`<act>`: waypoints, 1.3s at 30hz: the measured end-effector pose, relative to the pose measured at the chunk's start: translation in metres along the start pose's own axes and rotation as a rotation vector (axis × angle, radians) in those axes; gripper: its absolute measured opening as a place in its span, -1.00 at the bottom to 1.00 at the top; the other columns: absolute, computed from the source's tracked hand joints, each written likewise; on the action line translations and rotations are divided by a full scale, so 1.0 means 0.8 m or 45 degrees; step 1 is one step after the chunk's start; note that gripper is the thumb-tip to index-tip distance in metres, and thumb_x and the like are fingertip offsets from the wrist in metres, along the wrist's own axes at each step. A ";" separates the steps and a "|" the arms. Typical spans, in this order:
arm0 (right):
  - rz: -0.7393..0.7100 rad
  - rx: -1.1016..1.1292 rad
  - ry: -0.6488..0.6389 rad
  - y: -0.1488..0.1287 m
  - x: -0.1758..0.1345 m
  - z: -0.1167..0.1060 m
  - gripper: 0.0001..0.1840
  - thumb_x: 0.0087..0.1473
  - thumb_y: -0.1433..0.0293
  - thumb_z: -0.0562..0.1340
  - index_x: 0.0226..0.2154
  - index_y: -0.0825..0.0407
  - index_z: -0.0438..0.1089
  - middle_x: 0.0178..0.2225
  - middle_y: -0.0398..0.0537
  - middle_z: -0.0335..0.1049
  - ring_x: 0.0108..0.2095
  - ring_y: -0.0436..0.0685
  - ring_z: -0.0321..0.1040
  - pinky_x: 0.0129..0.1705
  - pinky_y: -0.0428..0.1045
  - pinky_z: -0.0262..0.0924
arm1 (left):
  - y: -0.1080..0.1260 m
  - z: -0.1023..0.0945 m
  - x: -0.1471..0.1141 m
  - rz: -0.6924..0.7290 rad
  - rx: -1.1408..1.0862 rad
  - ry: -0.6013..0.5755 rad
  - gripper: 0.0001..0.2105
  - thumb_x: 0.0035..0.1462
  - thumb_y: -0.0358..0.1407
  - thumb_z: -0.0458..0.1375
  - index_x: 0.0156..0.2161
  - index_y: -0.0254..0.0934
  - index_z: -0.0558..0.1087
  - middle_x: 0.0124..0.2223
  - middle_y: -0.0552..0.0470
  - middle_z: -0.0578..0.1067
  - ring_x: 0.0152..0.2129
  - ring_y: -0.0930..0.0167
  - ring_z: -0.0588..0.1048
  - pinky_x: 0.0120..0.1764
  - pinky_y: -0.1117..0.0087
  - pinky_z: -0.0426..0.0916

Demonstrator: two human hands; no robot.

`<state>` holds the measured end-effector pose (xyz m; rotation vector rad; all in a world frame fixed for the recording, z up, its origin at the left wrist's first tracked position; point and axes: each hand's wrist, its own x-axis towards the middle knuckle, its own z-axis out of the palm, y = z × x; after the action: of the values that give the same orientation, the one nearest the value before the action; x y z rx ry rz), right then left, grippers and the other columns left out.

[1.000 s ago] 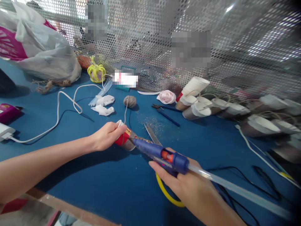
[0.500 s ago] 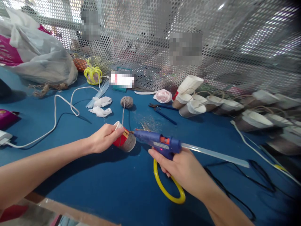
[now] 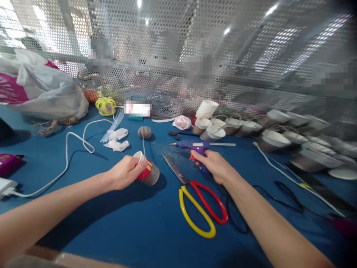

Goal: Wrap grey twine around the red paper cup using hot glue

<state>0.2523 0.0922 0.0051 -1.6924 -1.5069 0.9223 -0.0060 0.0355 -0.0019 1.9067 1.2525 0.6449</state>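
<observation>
Tilted in my left hand point(image 3: 128, 172) is a small paper cup point(image 3: 152, 175), red and white with its lower end wrapped in grey yarn. A strand runs from the cup up to a ball of grey yarn point(image 3: 144, 132). My right hand point(image 3: 213, 163) grips a blue hot glue gun point(image 3: 187, 144) by its handle, with its red light lit and a clear glue stick point(image 3: 223, 144) out of the back. The nozzle points left, apart from the cup. Between my hands lie large scissors point(image 3: 182, 180), with one yellow and one red handle.
Behind are crumpled white scraps point(image 3: 117, 145), pliers point(image 3: 175, 134), a pink ribbon roll point(image 3: 182, 122) and a yellow crown-like piece point(image 3: 105, 107). Several wrapped cups point(image 3: 213, 133) stand at right. A plastic bag point(image 3: 52, 93) sits at left. White cable point(image 3: 67, 152) crosses the blue table; perforated metal rises behind.
My right hand has moved the glue gun away from the cup, further back and to the right, uncovering the scissors. My left hand still holds the cup. The view has tilted up.
</observation>
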 end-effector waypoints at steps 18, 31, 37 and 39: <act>-0.555 -0.202 -0.355 -0.082 -0.036 0.083 -0.67 -0.12 0.14 0.15 -0.63 0.05 0.36 -0.60 -0.18 0.34 -0.54 -0.02 0.25 -0.53 -0.13 0.11 | 0.000 -0.004 -0.019 0.056 -0.068 -0.037 -0.62 0.13 -0.11 -0.26 -0.61 -0.30 0.04 -0.61 0.17 0.05 -0.65 0.56 0.00 -0.58 0.50 -0.04; -0.582 0.312 -0.362 -0.105 -0.042 0.096 -0.81 -0.08 0.28 0.18 -0.53 0.08 0.33 -0.53 -0.15 0.38 -0.49 -0.05 0.28 -0.40 -0.13 0.16 | -0.005 -0.009 -0.018 -0.268 -0.664 0.031 -0.62 0.04 -0.04 -0.11 -0.57 -0.34 0.17 -0.65 0.19 0.08 -0.70 0.61 0.01 -0.63 0.53 -0.08; -0.687 0.132 -0.159 -0.109 -0.048 0.086 -0.82 -0.08 0.30 0.19 -0.57 0.06 0.36 -0.56 -0.16 0.41 -0.51 -0.03 0.30 -0.41 -0.12 0.17 | -0.007 -0.006 -0.014 -0.417 -0.946 0.023 -0.66 -0.01 -0.09 -0.02 -0.49 -0.40 0.30 -0.62 0.14 0.26 -0.70 0.60 0.16 -0.60 0.55 0.03; -0.719 0.100 -0.132 -0.110 -0.051 0.086 -0.83 -0.08 0.31 0.19 -0.57 0.05 0.36 -0.57 -0.18 0.41 -0.51 -0.02 0.31 -0.40 -0.11 0.18 | -0.007 -0.004 -0.013 -0.451 -0.954 0.031 -0.67 -0.01 -0.10 -0.01 -0.50 -0.39 0.30 -0.62 0.14 0.27 -0.70 0.60 0.17 -0.59 0.54 0.05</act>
<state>0.1455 0.0622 0.0473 -1.0791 -1.8534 0.7529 -0.0157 0.0279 -0.0050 1.0394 1.1097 0.8014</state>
